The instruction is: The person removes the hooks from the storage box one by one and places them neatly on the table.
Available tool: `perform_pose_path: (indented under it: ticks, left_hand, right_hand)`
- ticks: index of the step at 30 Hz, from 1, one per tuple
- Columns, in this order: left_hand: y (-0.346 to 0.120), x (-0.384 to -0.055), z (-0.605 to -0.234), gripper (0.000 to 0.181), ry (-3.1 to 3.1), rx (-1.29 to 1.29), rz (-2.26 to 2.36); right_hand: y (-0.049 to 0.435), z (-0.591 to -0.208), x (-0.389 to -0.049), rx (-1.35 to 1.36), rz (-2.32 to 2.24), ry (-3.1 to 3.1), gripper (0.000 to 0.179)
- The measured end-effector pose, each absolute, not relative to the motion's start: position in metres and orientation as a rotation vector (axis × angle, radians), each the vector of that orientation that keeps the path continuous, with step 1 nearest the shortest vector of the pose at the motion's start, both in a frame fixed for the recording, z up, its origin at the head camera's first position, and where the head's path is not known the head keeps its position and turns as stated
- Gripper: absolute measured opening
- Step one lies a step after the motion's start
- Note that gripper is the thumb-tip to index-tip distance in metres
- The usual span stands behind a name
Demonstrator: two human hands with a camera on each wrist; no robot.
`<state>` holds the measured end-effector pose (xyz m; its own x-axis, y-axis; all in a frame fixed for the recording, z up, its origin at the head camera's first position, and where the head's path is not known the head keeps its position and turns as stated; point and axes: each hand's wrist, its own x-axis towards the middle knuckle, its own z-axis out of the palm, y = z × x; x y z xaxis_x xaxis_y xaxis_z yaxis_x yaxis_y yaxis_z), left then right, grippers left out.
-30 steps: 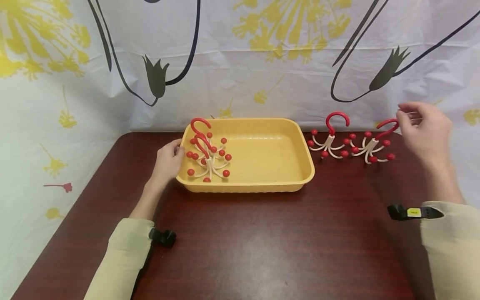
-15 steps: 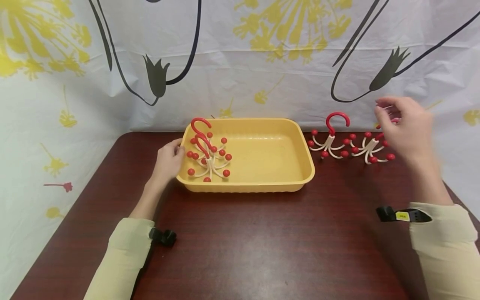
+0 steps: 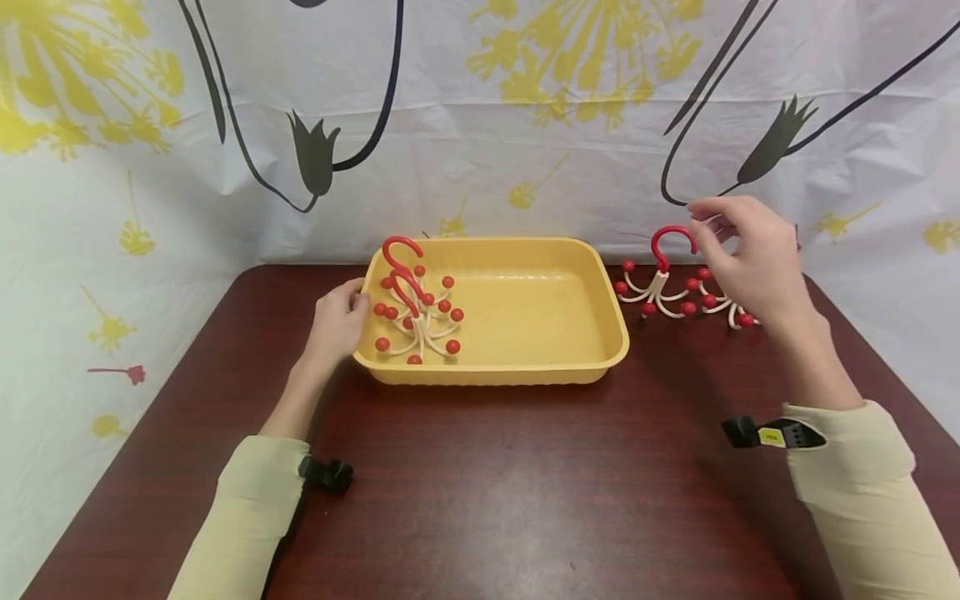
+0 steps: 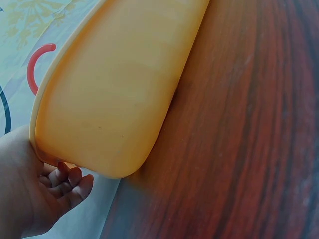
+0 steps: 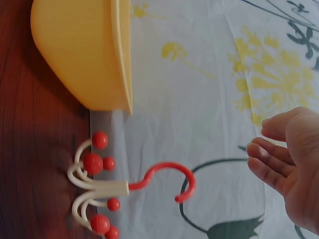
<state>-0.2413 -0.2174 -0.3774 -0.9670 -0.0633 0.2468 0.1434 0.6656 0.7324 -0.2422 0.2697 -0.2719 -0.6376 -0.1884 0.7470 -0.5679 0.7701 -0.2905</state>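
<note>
Hangers with red hooks, cream arms and red balls stand in two pairs. Two crowd the left end of the yellow tray (image 3: 487, 377), the front hanger (image 3: 417, 327) overlapping the rear hanger (image 3: 386, 252) in the head view. The other two are on the dark red desk (image 3: 480, 483), right of the tray: the inner hanger (image 3: 659, 287) upright just beside its end, and the outer hanger (image 3: 733, 308) next to that, partly hidden. The left hand (image 3: 339, 321) grips the tray's left end, fingers curled at the rim. The right hand (image 3: 761, 250) hangs in the air by the inner hanger's hook, fingers lightly bent and thumb apart from them; the right wrist view shows a gap between hand and hook. Behind the desk hangs a white cloth (image 3: 450, 125) printed with yellow and dark flowers.
</note>
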Motion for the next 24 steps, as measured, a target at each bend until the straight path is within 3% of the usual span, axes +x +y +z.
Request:
perform_pose_path:
  ticks: [24]
  left_hand:
    - [-0.218,-0.242,-0.379,0.041,-2.600,-0.073,-1.204]
  right_hand:
    - [0.184,-0.282,-0.247,0.889,0.753,-2.287,0.020]
